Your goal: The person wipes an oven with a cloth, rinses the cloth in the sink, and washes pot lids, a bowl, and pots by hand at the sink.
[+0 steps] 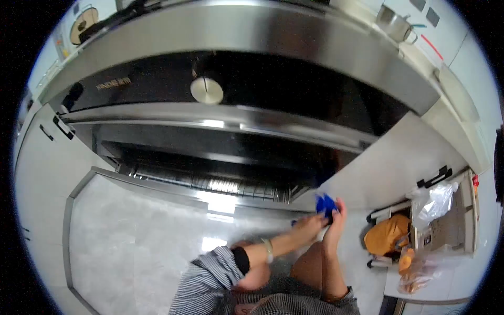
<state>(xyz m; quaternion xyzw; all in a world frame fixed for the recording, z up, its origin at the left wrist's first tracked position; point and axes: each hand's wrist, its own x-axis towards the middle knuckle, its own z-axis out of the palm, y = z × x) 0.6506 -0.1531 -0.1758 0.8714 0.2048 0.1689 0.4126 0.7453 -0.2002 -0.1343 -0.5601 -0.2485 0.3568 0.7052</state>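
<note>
A crumpled blue cloth-like thing (325, 203) is bunched up between my two hands, in front of the lower right corner of the opened cabinet compartment. My left hand (311, 227), with a pale bracelet on its wrist, crosses to the right and is closed on the lower part of it. A small bit of blue also shows beside the left fingers. My right hand (336, 215) is wrapped against the thing's right side, fingers pointing up. Motion blurs the fingers and the blue thing, so its exact kind is unclear.
Ahead stands a black and steel appliance front with a round knob (207, 91); below it is an open compartment with a wire rack (226, 186). At right, a wheeled cart (467, 215) holds plastic bags and an orange bag (387, 234). A steel pot (394, 23) sits on the counter.
</note>
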